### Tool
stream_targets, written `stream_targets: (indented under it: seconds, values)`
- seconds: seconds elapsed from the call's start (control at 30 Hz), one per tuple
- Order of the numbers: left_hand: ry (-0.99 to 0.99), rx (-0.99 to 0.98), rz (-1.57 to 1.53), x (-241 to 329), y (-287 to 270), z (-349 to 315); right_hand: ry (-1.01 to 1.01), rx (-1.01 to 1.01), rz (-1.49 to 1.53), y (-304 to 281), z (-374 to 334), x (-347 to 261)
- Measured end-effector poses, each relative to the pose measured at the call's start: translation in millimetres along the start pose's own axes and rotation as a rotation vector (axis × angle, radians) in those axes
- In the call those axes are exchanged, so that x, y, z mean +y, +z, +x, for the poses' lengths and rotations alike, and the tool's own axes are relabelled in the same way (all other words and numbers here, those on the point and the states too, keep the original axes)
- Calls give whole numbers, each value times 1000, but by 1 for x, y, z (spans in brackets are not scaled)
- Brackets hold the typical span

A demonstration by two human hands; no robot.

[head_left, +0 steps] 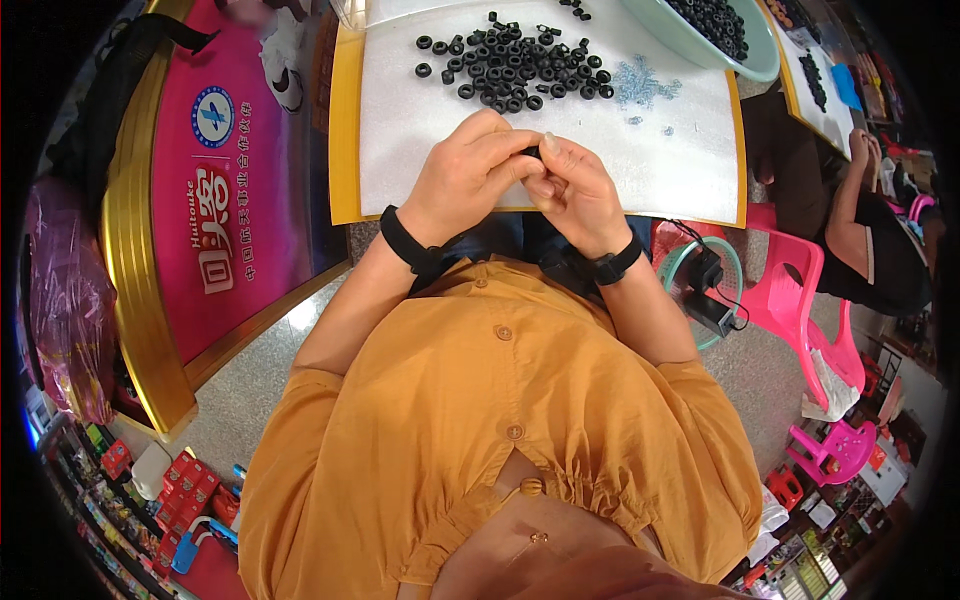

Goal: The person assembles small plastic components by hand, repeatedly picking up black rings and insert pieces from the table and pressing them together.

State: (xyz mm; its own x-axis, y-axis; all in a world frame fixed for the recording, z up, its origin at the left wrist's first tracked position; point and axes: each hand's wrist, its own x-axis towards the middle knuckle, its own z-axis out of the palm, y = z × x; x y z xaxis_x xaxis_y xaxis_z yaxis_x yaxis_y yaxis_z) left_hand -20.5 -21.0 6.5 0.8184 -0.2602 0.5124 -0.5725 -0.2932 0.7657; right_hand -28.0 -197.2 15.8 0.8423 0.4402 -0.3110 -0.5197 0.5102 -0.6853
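My left hand and my right hand meet above the near edge of a white foam sheet. Between their fingertips they pinch a small black ring, mostly hidden by the fingers. A pile of several black rubber rings lies on the sheet just beyond my hands. To its right sits a small heap of tiny silvery-blue parts. Each wrist wears a black band.
A pale green basin with more black rings stands at the back right. A magenta and gold panel leans at the left. Pink plastic chairs and another person are at the right. A coiled hose and black device lie on the floor.
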Motion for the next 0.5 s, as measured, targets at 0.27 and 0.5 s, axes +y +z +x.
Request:
stream_targets:
  seconds: [0.27, 0.5]
  values:
    - [-54, -77, -44, 9, -13, 5, 174, -89, 254, -5, -1, -8]
    - [-14, -66, -16, 10, -8, 4, 52, -9, 201, 6, -6, 5]
